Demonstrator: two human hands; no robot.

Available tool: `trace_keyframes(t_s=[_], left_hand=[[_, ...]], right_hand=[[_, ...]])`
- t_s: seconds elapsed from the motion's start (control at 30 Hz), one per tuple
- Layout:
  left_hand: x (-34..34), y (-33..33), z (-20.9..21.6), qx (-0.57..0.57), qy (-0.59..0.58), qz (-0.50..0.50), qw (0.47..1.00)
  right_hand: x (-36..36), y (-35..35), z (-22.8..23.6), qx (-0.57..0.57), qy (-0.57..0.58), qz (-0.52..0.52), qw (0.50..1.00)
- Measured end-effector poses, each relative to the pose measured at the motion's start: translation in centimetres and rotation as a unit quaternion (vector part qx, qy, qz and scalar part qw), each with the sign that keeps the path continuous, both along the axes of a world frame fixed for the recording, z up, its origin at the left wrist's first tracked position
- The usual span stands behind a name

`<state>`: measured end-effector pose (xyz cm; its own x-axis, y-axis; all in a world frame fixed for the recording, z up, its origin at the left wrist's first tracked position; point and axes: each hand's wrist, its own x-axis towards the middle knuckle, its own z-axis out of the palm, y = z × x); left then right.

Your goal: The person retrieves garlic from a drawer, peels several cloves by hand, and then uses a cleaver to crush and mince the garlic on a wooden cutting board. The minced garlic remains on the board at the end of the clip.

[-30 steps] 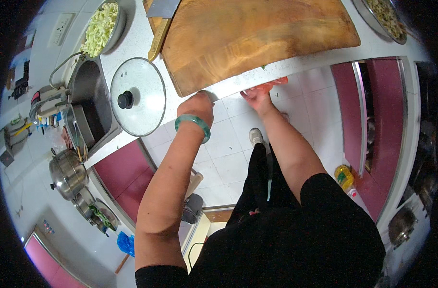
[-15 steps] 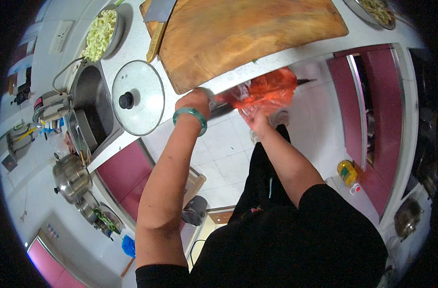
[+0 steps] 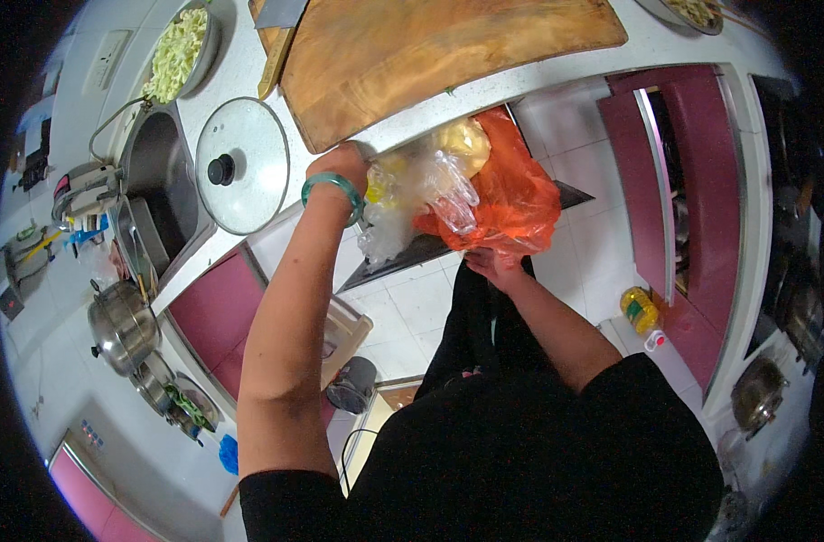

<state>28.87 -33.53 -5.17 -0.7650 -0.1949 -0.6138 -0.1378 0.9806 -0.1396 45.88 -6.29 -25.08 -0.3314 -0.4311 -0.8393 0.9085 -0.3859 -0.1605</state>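
Observation:
A dark-edged drawer point(image 3: 576, 195) stands pulled out below the counter, filled with plastic bags. A crumpled red plastic bag point(image 3: 519, 194) spills over its front edge. Beside that lie a clear disposable plastic glove point(image 3: 450, 194), a pale yellow bundle point(image 3: 463, 144) and cloudy clear bags point(image 3: 389, 230). My right hand point(image 3: 495, 266) is closed at the overhanging lower edge of the red bag, its fingertips partly covered. My left hand point(image 3: 341, 164), with a green bangle above it, is closed at the counter edge by the drawer's left side; what it grips is hidden.
On the counter are a wooden cutting board point(image 3: 430, 63), a cleaver point(image 3: 276, 54), a glass lid point(image 3: 258, 181) and a bowl of chopped pale-green vegetable point(image 3: 179, 59). A sink point(image 3: 163, 172) is at left. An oil bottle point(image 3: 642, 316) lies by an open cupboard at right.
The drawer has come out toward me, showing more bags and the clear glove. The red bag and my right hand have moved nearer my body. My left hand stays at the counter edge.

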Motion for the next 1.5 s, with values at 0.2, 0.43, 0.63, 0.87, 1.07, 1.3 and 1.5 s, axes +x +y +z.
trace_keyframes(t_s=[0.2, 0.43, 0.63, 0.87, 1.07, 1.3, 1.5], left_hand=[[0.1, 0.9, 1.1, -0.001, 0.005, 0.043, 0.999], [2.1, 1.0, 1.9, 0.080, 0.076, 0.124, 0.986], [11.5, 3.2, -2.7, 0.308, 0.286, 0.219, 0.880], [19.4, 6.9, -6.6, 0.370, 0.246, 0.338, 0.830], [20.7, 7.9, -9.1, 0.396, 0.240, 0.388, 0.797], [14.4, 8.7, -6.9, 0.387, 0.230, 0.337, 0.826], [10.0, 9.2, -7.7, 0.302, 0.280, 0.218, 0.885]], right_hand=[[-3.1, 5.5, 8.4, 0.080, 0.076, 0.282, 0.953], [-9.9, 4.7, 11.2, -0.009, 0.298, 0.333, 0.895], [-13.6, -6.6, 1.0, 0.326, 0.435, 0.372, 0.753], [-14.4, -9.5, -5.2, 0.308, 0.366, 0.376, 0.793], [-14.8, -7.2, 4.8, 0.175, 0.272, 0.301, 0.897], [-14.7, -5.3, 7.4, 0.143, 0.303, 0.312, 0.889], [-14.0, -4.6, 6.9, 0.110, 0.335, 0.283, 0.892]])
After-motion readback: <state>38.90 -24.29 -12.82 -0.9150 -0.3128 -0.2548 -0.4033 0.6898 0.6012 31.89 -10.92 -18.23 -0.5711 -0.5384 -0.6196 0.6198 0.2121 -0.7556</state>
